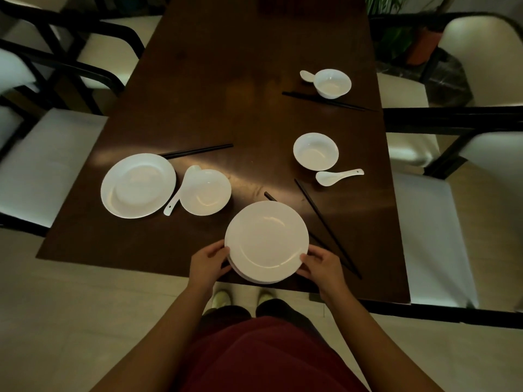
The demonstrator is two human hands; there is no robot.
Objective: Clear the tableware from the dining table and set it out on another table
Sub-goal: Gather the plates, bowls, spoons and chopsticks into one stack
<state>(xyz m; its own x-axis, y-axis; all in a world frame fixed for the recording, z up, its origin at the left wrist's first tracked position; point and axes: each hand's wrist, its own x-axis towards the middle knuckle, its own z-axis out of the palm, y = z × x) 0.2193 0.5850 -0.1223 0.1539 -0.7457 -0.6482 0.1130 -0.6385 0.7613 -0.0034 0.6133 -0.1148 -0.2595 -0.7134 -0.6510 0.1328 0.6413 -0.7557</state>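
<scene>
A stack of white plates [266,240] is at the near edge of the dark dining table [240,94]. My left hand [208,263] grips its left rim and my right hand [322,264] grips its right rim. Another white plate [137,185] lies at the left, beside a white bowl [205,191] with a spoon [175,198] against it. A second bowl [315,151] and a spoon [336,176] sit at the right. A third bowl [332,83] with a spoon [306,76] stands farther back. Black chopsticks [325,224] lie partly under the stack.
More chopsticks [198,150] lie behind the left plate, and another pair [325,101] lies by the far bowl. White-cushioned chairs [45,168] with black frames line the left side, others [433,236] the right. A potted plant [407,38] stands at the back right.
</scene>
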